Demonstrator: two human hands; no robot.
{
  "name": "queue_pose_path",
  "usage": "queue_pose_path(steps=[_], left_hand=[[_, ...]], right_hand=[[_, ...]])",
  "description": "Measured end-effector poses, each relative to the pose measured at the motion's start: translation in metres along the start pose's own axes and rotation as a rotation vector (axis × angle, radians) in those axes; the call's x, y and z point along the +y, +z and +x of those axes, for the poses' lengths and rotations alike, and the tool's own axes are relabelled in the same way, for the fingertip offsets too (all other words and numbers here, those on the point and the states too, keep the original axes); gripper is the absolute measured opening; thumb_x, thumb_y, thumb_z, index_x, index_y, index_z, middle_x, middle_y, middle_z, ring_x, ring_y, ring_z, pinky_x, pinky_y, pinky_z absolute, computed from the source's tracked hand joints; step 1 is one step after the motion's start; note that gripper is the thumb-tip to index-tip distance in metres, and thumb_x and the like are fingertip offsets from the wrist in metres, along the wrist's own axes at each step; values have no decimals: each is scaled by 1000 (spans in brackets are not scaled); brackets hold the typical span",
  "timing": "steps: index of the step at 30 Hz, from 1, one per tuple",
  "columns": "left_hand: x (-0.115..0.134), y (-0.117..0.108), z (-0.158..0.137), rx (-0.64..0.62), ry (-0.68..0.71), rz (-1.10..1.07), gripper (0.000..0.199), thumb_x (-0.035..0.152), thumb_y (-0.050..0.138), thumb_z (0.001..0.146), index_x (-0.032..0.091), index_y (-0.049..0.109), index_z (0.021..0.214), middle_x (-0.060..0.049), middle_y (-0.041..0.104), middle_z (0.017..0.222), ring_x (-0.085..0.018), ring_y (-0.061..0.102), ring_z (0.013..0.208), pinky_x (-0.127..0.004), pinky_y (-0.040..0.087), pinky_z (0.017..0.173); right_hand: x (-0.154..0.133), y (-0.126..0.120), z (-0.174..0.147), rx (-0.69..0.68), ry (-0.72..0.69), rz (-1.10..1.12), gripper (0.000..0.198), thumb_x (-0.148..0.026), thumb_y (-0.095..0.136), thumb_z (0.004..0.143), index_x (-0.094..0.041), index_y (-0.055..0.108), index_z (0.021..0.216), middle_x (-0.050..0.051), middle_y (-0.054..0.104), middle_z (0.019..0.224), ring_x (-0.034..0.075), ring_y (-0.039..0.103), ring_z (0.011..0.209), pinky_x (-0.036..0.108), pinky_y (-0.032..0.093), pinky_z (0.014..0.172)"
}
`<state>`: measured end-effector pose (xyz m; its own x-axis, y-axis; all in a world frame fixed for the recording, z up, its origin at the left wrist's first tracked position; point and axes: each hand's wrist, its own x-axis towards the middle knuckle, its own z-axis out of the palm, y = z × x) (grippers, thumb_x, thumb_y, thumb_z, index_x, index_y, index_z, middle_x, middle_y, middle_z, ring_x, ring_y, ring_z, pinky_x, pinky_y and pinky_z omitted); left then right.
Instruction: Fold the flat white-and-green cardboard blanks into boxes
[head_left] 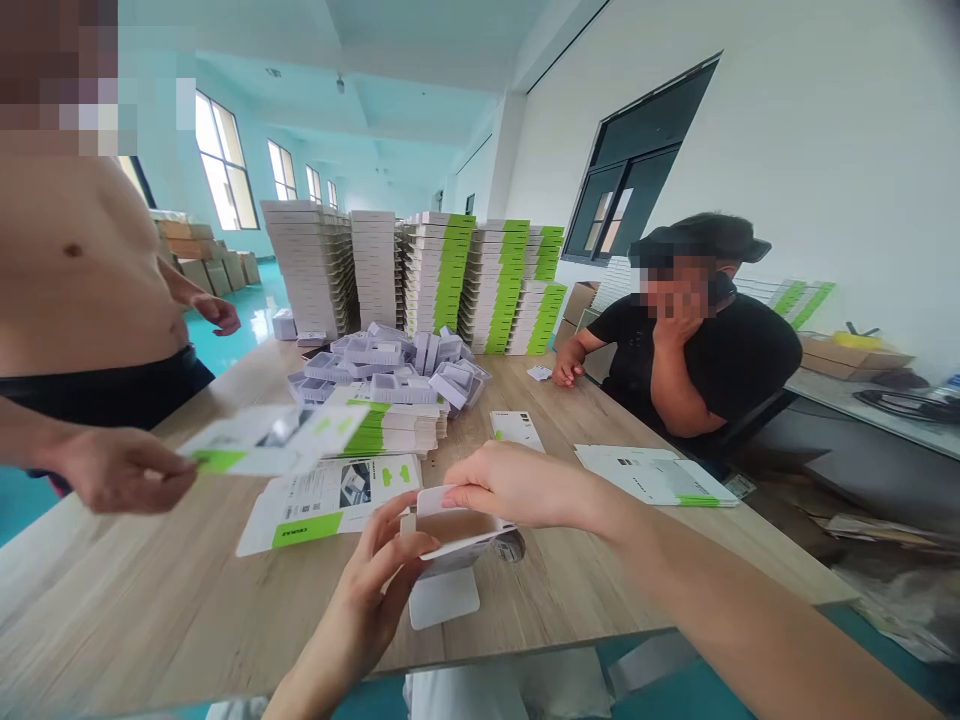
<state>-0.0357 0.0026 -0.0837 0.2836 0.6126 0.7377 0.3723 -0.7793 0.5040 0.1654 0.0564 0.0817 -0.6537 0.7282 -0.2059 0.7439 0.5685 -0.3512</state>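
A small white cardboard box [465, 545], opened out with its end flaps spread, is held between my hands above the table's near edge. My left hand [386, 560] grips its left side, thumb along the front edge. From above, my right hand [499, 485] pinches a raised flap at the far side. One long flap [444, 598] hangs down toward me. The box's inside is partly covered by my fingers. Just beyond my left hand lie flat printed cartons [322, 505] with a green band.
A pile of white plastic trays [390, 365] and tall stacks of boxes [439, 280] stand behind. At left, a person's hand [131, 470] holds a flat carton [277, 440]. Another person [697, 340] sits at right, near flat cartons [652, 475] on the table [585, 580].
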Motion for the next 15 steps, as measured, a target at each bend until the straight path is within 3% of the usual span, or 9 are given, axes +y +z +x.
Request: queue_pose_path(steps=[9,12,15], left_hand=[[1,12,-1,142,-22,-5,37,3,53,97,29,66,119,-8,63,133,-17,67,123,-25,55,102],[-5,24,-11,209,-95,-160,46,6,55,98,35,60,133,-7,63,137,-18,65,129,-27,57,101],[-12,34,-20,311,-209,-359,57,9,64,96,42,50,141,-4,67,135,-17,70,121,-27,61,96]], right_hand=[[-1,13,4,130,-110,-477,30,-29,59,100,-19,72,75,0,68,61,12,48,52,29,17,53],[3,19,7,160,-153,-574,30,-34,59,101,-19,73,79,2,72,65,13,56,54,29,15,52],[4,22,8,166,-176,-628,33,-37,55,103,-20,73,80,2,75,67,13,59,55,29,14,51]])
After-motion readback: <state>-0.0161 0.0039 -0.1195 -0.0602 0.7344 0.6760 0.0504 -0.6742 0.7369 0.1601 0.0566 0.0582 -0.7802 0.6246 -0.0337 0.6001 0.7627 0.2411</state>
